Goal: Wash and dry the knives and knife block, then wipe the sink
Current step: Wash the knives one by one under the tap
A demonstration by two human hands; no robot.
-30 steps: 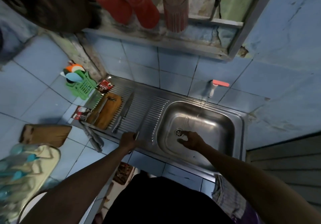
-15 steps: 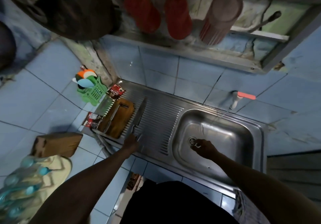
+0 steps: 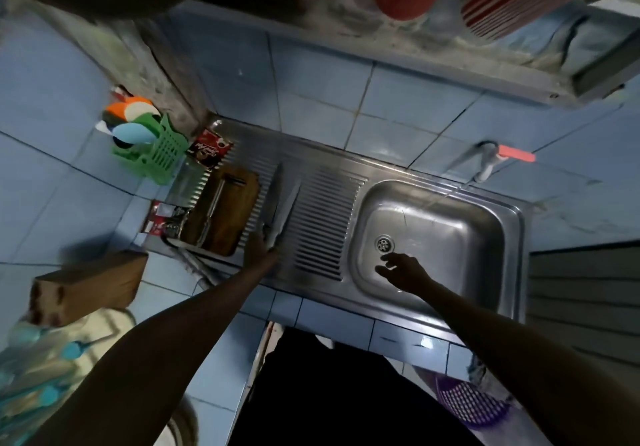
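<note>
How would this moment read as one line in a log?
left hand: grips knife on drainboard | right hand: open in sink by drain

worktop (image 3: pixel 322 310): blue-tiled, centre frame | steel sink unit (image 3: pixel 346 168) set in | on drainboard: two knives (image 3: pixel 280 203), wooden board (image 3: pixel 225 210) left | green basket (image 3: pixel 162 155) upper left

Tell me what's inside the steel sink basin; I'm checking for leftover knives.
Inside the steel sink basin: only the round drain and the right hand, fingers spread. No knives visible; the spot under that hand is hidden.

Sink basin (image 3: pixel 450 238) lies open — knives (image 3: pixel 282 203) crowd the drainboard (image 3: pixel 322 224).
</note>
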